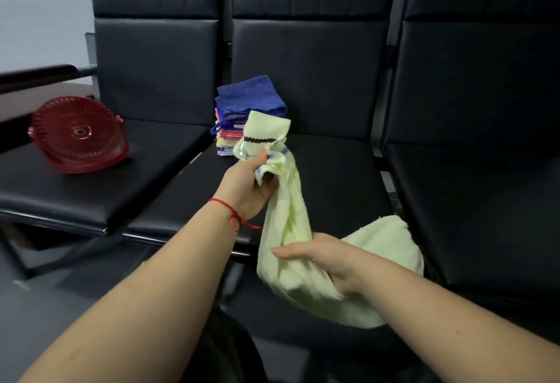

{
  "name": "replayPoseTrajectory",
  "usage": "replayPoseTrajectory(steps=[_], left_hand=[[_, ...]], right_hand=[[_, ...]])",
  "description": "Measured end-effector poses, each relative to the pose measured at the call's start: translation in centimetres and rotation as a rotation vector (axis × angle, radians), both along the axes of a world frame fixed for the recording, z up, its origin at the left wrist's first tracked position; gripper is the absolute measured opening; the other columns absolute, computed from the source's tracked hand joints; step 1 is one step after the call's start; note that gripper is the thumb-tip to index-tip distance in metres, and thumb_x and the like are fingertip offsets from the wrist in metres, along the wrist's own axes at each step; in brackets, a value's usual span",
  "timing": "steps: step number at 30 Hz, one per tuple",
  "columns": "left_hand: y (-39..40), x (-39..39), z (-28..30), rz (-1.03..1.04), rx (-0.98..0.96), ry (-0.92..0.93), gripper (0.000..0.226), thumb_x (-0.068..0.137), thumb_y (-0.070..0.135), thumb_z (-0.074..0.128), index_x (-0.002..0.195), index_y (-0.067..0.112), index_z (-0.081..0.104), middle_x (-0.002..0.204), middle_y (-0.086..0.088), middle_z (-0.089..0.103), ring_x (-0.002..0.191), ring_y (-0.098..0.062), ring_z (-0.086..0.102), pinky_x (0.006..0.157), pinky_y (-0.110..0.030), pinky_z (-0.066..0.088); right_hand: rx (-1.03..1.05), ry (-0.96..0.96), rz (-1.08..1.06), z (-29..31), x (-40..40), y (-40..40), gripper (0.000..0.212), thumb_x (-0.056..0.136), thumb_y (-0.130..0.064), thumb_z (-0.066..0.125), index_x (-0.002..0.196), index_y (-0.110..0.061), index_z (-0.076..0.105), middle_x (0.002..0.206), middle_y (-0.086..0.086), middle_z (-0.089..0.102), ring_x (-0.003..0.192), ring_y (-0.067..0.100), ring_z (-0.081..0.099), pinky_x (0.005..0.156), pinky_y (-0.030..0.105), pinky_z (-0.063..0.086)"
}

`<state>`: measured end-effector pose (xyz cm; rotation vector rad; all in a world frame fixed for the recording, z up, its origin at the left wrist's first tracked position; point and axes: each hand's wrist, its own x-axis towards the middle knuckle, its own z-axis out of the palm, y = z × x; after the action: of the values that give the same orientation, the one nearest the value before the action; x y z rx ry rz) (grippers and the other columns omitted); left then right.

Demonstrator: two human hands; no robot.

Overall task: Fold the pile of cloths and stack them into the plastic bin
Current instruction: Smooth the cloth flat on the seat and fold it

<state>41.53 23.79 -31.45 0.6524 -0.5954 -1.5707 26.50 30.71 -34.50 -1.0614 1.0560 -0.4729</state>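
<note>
Black padded bench seats (318, 170) filled the view, three in a row; I saw no counter. A red round slatted plastic bin (79, 137) lay tipped on the left seat, well apart from both hands. A stack of folded small cloths, blue on top with pink and purple below (248, 103), sat at the back of the middle seat near its left edge.

The pale green terry cloth with a dark trim line (288, 219) was held in the air over the middle seat's front edge, bunched, not flat. Its long axis ran from upper left, by the stack, down to lower right. The left hand (248, 184) gripped the upper end, fingers curled round a wad of it, with a red string bracelet (231, 214) on the wrist. The right hand (321, 258) gripped the lower part, thumb over the top, loose cloth spilling out right of it.

My read: folding not yet started. The cloth needs spreading along that axis first. The left hand was nearer the stack and the bin.
</note>
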Motion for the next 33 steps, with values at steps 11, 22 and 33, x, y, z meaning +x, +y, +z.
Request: replayPoseTrajectory(steps=[11,22,33], left_hand=[[-1.6,2.1,-2.0,0.117,0.121,-0.174,0.038,0.096,0.021,0.053,0.129,0.003,0.052,0.121,-0.016,0.061,0.099,-0.029,0.065,0.076,-0.039,0.058],[2.1,-1.5,-1.5,0.055,-0.357,-1.19,0.012,0.083,0.034,0.068,0.081,0.024,0.064,0.081,0.004,0.066,0.07,-0.01,0.057,0.072,-0.032,0.051],[1.8,-2.8,-2.7,-0.039,-0.354,-1.389,0.009,0.082,0.033,0.071,0.084,0.025,0.067,0.077,0.013,0.065,0.07,-0.001,0.058,0.062,-0.011,0.042]], right_hand=[[-0.066,-0.021,-0.016,0.2,0.5,0.2,0.012,0.087,-0.01,0.065,0.098,-0.006,0.069,0.088,0.01,0.072,0.077,0.023,0.07,0.073,0.034,0.058],[-0.204,-0.186,-0.496,1.7,-2.9,-2.9,0.038,0.083,-0.013,0.067,0.12,-0.003,0.06,0.106,0.017,0.07,0.099,0.032,0.067,0.094,0.05,0.05],[-0.225,-0.108,-0.36,1.2,-3.7,-2.9,0.031,0.088,0.01,0.049,0.116,0.002,0.059,0.1,0.015,0.071,0.095,0.028,0.068,0.088,0.039,0.053]])
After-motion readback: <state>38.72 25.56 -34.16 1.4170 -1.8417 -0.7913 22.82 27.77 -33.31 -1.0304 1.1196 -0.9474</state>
